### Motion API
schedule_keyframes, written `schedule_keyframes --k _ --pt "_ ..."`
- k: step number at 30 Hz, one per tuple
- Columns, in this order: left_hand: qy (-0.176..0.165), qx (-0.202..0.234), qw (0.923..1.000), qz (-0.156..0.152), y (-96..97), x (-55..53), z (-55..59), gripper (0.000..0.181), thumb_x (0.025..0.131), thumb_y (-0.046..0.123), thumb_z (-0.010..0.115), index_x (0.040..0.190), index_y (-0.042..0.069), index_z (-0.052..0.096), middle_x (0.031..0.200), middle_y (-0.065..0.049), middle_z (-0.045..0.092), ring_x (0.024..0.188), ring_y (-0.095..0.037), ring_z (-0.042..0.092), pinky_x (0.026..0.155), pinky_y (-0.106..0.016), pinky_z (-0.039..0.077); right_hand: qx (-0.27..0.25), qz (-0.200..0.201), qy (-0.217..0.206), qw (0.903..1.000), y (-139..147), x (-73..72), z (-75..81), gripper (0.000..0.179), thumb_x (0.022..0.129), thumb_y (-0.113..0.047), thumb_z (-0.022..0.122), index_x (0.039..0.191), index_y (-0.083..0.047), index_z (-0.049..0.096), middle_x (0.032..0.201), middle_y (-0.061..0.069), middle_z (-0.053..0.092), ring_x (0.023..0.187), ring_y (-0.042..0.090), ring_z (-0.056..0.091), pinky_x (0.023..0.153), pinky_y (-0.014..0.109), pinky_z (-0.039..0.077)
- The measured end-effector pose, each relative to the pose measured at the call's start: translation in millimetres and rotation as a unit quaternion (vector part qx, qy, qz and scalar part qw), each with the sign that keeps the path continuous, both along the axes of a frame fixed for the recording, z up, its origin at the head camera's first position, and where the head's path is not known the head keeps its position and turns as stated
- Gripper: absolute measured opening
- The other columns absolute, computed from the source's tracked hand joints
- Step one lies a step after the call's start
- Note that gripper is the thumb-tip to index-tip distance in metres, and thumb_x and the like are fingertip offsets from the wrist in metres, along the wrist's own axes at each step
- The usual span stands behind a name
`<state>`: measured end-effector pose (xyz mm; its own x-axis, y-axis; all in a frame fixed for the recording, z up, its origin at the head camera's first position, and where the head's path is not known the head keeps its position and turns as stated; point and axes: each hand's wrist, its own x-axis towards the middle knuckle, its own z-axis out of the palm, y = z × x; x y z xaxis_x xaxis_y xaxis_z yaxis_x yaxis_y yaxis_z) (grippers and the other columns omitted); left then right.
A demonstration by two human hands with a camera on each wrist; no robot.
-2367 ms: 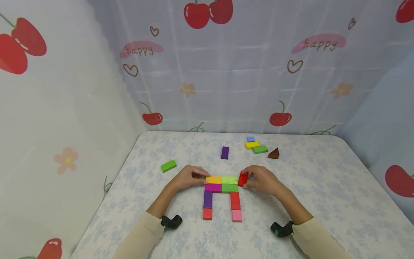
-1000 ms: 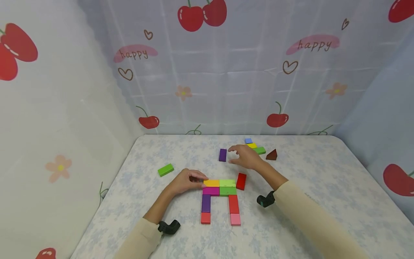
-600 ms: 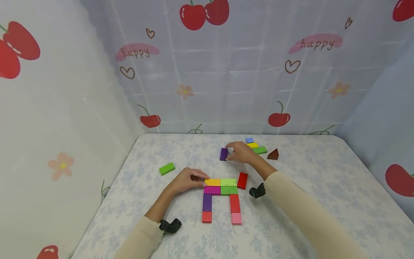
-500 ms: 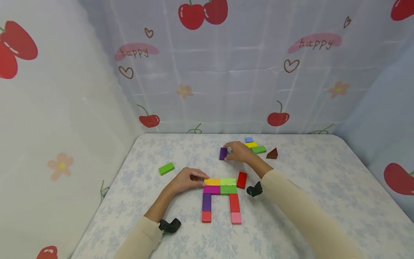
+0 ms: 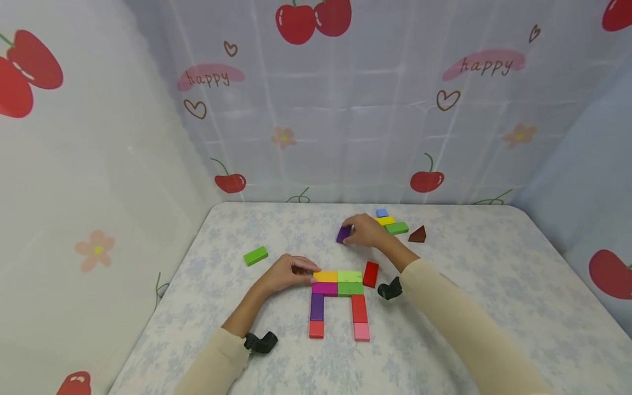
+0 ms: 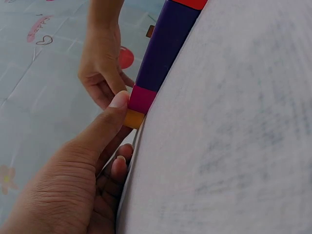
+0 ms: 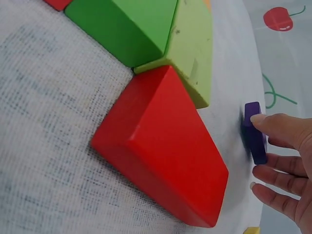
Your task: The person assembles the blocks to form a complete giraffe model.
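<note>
Purple block [image 5: 342,236], long axis slanting toward the far edge of the worktop [image 5: 474,263], is pinched by the right hand [image 5: 364,231] beyond the yellow block [image 5: 327,277], whose left end the left hand [image 5: 287,272], farther off, grips.

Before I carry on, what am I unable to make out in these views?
- Head: the right side of the far purple block, covered by the fingers of the right hand.
- Left wrist: the end of the coral red block, cut off by the top edge.
- Left wrist: part of the brown block, behind the near purple block.
- Right wrist: most of the yellow block, cut off by the bottom edge.
</note>
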<state>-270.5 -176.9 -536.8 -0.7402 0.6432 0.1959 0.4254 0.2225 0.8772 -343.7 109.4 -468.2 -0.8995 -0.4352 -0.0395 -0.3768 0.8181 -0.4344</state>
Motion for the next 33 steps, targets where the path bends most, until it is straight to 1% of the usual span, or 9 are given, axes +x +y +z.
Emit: schedule_keyframes --k 6,9,13,14,22,25,27,29,33 --pt "0.0 -0.006 1.0 0.003 -0.8 0.3 -1.1 0.026 0.087 0.016 0.082 0.114 0.015 0.08 0.11 0.001 0.075 0.088 -0.015 0.064 0.071 -0.026 0.051 -0.014 -0.001 0.017 0.9997 11 11.9 9.4 0.046 0.089 -0.024 0.081 0.129 -0.005 0.07 0.122 0.012 0.07 0.104 0.028 0.064 0.085 0.039 0.056" --pt "-0.005 0.0 1.0 0.002 0.8 7.4 10.2 0.027 0.087 0.01 0.082 0.114 0.008 0.079 0.11 -0.004 0.075 0.087 -0.012 0.063 0.071 -0.025 0.05 -0.018 0.0 0.02 0.9997 17 17.8 13.5 0.046 0.089 -0.024 0.08 0.13 -0.005 0.069 0.123 0.012 0.07 0.108 0.031 0.064 0.086 0.041 0.055" --pt "-0.011 0.01 0.9999 -0.004 3.3 17.3 26.0 0.028 0.086 0.002 0.081 0.114 -0.001 0.077 0.11 -0.013 0.075 0.086 -0.009 0.062 0.071 -0.023 0.049 -0.027 0.0 0.019 0.9994 28 27.1 14.6 0.047 0.089 -0.025 0.08 0.13 -0.004 0.069 0.121 0.012 0.07 0.108 0.031 0.062 0.085 0.04 0.055" --pt "-0.008 0.01 0.9999 -0.005 3.3 17.5 26.5 0.029 0.086 0.002 0.081 0.114 -0.001 0.077 0.11 -0.013 0.075 0.086 -0.008 0.063 0.071 -0.023 0.05 -0.03 -0.001 0.019 0.9994 30 29.8 14.4 0.047 0.089 -0.025 0.08 0.13 -0.004 0.069 0.121 0.012 0.07 0.108 0.031 0.062 0.084 0.04 0.055" --pt "0.001 0.013 0.9999 -0.008 4.2 17.1 27.7 0.028 0.086 0.001 0.08 0.114 -0.004 0.076 0.11 -0.016 0.074 0.086 -0.009 0.063 0.071 -0.024 0.05 -0.033 -0.028 0.016 0.9989 47 56.1 13.4 0.049 0.088 -0.026 0.082 0.131 -0.006 0.069 0.119 0.011 0.07 0.107 0.031 0.062 0.081 0.039 0.056" --pt "0.0 0.014 0.9998 -0.011 4.2 17.1 28.4 0.028 0.086 0.0 0.079 0.113 -0.005 0.076 0.11 -0.017 0.074 0.085 -0.01 0.062 0.071 -0.025 0.05 -0.045 -0.032 0.02 0.9982 54 64.9 11.5 0.047 0.087 -0.024 0.082 0.129 -0.006 0.07 0.118 0.011 0.071 0.106 0.03 0.062 0.08 0.039 0.056" --pt "0.0 0.014 0.9998 -0.012 3.7 16.8 28.2 0.028 0.086 0.001 0.079 0.114 -0.005 0.076 0.11 -0.017 0.074 0.085 -0.01 0.062 0.071 -0.025 0.05 -0.053 -0.027 0.028 0.9978 59 69.6 9.6 0.045 0.087 -0.023 0.082 0.128 -0.005 0.071 0.118 0.011 0.071 0.106 0.031 0.063 0.08 0.039 0.056" --pt "0.0 0.011 0.9999 -0.012 3.0 14.9 24.6 0.029 0.086 0.001 0.079 0.114 -0.004 0.075 0.111 -0.017 0.074 0.086 -0.01 0.063 0.071 -0.024 0.05 -0.061 -0.022 0.033 0.9974 64 73.6 7.4 0.044 0.088 -0.021 0.082 0.127 -0.004 0.071 0.118 0.012 0.071 0.105 0.032 0.063 0.08 0.04 0.056" --pt "-0.001 0.004 0.9999 -0.01 1.0 7.3 9.8 0.029 0.086 0.002 0.08 0.115 -0.003 0.076 0.112 -0.016 0.074 0.086 -0.01 0.062 0.071 -0.023 0.05 -0.071 -0.023 0.039 0.9965 73 78.8 3.3 0.043 0.087 -0.02 0.082 0.125 -0.003 0.071 0.117 0.013 0.071 0.104 0.033 0.064 0.08 0.041 0.057"
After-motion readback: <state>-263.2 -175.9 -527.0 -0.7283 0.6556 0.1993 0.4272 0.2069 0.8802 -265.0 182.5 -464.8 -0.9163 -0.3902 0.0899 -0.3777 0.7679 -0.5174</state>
